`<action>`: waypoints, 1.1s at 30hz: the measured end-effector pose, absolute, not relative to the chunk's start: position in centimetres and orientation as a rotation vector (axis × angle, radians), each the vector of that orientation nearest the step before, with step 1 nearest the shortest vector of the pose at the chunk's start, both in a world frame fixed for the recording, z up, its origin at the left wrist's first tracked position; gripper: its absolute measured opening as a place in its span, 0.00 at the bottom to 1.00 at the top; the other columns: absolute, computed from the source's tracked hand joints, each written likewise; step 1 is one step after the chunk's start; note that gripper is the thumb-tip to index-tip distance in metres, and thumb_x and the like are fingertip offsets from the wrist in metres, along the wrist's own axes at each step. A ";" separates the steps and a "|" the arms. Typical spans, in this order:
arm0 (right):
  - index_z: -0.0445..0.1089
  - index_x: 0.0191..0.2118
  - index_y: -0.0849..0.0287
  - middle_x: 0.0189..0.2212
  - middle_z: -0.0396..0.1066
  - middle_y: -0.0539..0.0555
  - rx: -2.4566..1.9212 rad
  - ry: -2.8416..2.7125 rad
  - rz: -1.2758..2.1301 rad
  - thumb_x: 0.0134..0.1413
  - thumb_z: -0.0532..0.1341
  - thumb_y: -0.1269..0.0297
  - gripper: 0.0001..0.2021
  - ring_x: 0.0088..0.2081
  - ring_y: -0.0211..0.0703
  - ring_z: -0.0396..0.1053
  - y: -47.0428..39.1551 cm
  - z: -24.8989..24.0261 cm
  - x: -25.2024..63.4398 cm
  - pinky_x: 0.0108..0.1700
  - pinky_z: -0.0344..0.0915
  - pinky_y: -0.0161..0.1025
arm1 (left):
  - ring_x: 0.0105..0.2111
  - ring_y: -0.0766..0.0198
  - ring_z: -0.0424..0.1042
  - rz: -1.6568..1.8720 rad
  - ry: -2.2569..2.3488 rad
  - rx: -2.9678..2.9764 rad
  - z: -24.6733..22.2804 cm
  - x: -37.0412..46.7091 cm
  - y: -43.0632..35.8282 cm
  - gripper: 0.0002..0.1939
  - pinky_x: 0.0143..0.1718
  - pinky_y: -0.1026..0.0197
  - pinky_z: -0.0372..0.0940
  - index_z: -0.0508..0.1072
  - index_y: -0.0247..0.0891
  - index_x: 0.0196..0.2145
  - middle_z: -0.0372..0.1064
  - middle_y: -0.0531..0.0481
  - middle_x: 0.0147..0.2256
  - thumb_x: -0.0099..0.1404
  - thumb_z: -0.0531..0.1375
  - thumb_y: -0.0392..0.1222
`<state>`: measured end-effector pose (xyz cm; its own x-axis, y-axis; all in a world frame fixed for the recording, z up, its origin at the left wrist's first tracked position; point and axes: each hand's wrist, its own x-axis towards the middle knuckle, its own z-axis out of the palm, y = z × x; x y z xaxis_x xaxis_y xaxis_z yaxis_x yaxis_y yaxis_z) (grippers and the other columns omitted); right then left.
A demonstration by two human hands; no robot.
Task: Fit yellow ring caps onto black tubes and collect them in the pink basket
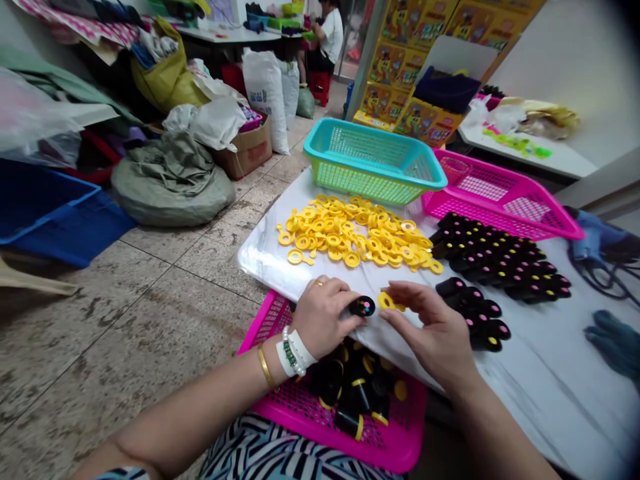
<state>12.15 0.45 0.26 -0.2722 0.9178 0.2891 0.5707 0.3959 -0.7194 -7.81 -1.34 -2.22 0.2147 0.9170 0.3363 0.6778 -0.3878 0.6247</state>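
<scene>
white table (530,373): bears loose yellow rings (350,230) beside black tubes (480,253) in rows.
lower pink basket (395,460): holds black pieces with yellow ends (363,393), beneath the table edge.
teal basket (325,143): sits in a lime one (350,180), beside the rear pink basket (500,220).
right hand (440,333): pinches a yellow ring (381,301) between thumb and fingers.
left hand (323,317): grasps a dotted black tube (356,308), near the ring but apart.
edge risk: a loosened grip could drop either piece into the basket below.
</scene>
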 end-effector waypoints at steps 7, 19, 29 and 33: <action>0.73 0.45 0.56 0.41 0.76 0.56 -1.039 -2.201 0.542 0.57 0.63 0.66 0.09 0.41 0.45 0.74 0.5 1.7 10.4 0.44 0.72 0.41 | 0.41 0.56 0.66 0.913 1.528 2.203 -2.2 -7.7 -1.3 0.13 0.44 0.53 0.61 0.76 0.39 0.42 0.70 0.47 0.39 0.63 0.62 0.49; 0.74 0.44 0.55 0.40 0.75 0.57 -0.978 -2.292 0.447 0.59 0.62 0.66 0.08 0.42 0.46 0.74 0.8 1.9 10.2 0.44 0.72 0.42 | 0.38 0.55 0.66 0.770 1.532 2.263 -2.1 -7.7 -1.3 0.16 0.41 0.52 0.61 0.76 0.39 0.43 0.70 0.46 0.34 0.66 0.58 0.53; 0.71 0.45 0.56 0.36 0.72 0.54 -1.080 -2.315 0.631 0.62 0.59 0.64 0.08 0.38 0.43 0.72 0.7 2.5 9.9 0.39 0.70 0.38 | 0.21 0.69 0.65 0.664 1.192 1.470 1.7 -8.7 -0.2 0.12 0.23 0.67 0.58 0.75 0.36 0.40 0.67 0.55 0.23 0.65 0.56 0.45; 0.71 0.44 0.55 0.35 0.71 0.53 -1.132 -2.218 0.641 0.60 0.61 0.64 0.07 0.36 0.42 0.72 0.6 1.9 9.7 0.38 0.69 0.37 | 0.16 0.72 0.62 0.711 1.165 1.222 0.9 -7.8 0.6 0.09 0.18 0.69 0.56 0.70 0.34 0.35 0.63 0.58 0.18 0.63 0.58 0.44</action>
<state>9.71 0.55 1.90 -0.4848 0.8341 0.2633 0.5650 0.5284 -0.6338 -7.82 0.57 0.93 0.3015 0.9086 -0.2890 0.1593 0.2508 0.9548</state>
